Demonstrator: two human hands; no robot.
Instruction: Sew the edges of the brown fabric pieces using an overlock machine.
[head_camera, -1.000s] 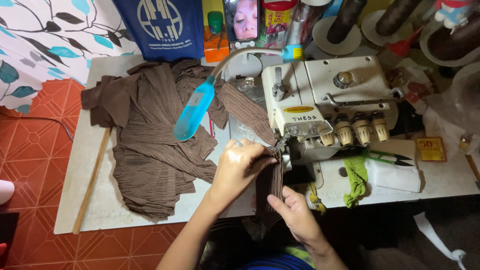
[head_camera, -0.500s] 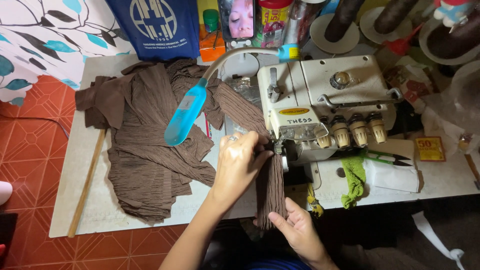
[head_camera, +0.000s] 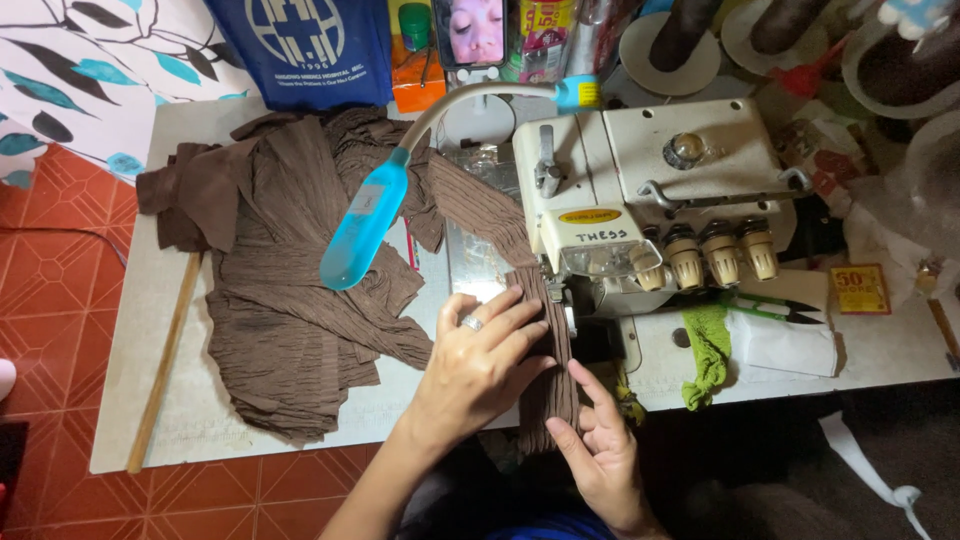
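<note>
A wooden stick (head_camera: 166, 362) lies along the bench (head_camera: 190, 410) far to the left of the hands. Between it and the hands, a heap of brown crinkled fabric (head_camera: 290, 340) spreads over the bench, probably kept there so its weight does not drag on the part being sewn. Above the left hand, a blue gooseneck lamp (head_camera: 362, 225) bends low over the cloth, angled toward the working area.

The left hand (head_camera: 480, 365), wearing a ring, lies flat with fingers spread and pressed on a narrow strip of fabric (head_camera: 556, 350), apparently steadying it against the bench. The strip runs from the heap, past the needle area of a cream overlock sewing machine (head_camera: 640, 190) just beyond the fingertips, then hangs over the bench edge. The right hand (head_camera: 600, 450), below and just right of the left, is open, palm turned inward, fingers extended and touching the strip's lower edge, seemingly keeping it straight. Neither hand is clenched. Right of the hands lie a green cloth (head_camera: 708, 350) and small snips (head_camera: 765, 305).
</note>
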